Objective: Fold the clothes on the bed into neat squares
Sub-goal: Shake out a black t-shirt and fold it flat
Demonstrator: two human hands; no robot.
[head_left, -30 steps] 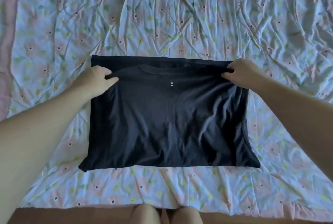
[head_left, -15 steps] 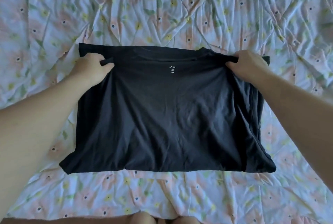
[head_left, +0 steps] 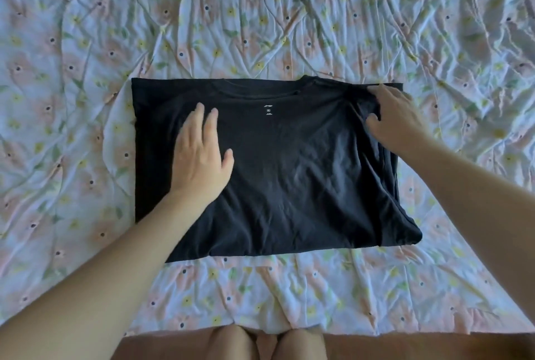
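- Shirt [head_left: 289, 174]: black, folded into a wide rectangle, lying flat on the bed at centre of view. Collar edge faces away from the person; small white printed label [head_left: 269, 109] just below the neckline.
- Left edge of shirt is straight and tidy. Right edge shows stacked folded layers, bulging out toward the near right corner.
- Fabric has light creases across the middle; bunched wrinkles at the far right corner.
- Left hand [head_left: 199, 157]: released, palm down, fingers extended and together, resting flat on the left half of the shirt. Grasping nothing.
- Right hand [head_left: 393, 116]: at the far right corner of the shirt, fingers curled down into the bunched cloth, thumb pressed on the fabric. Whether it pinches the cloth or only presses it, cannot tell.
- Both forearms bare, reaching in from the near corners of the view.
- Sheet [head_left: 260, 12]: pale, floral print, heavily wrinkled, covers the bed all round the shirt.
- Knees [head_left: 269, 342] at the near edge of the bed, bottom centre.
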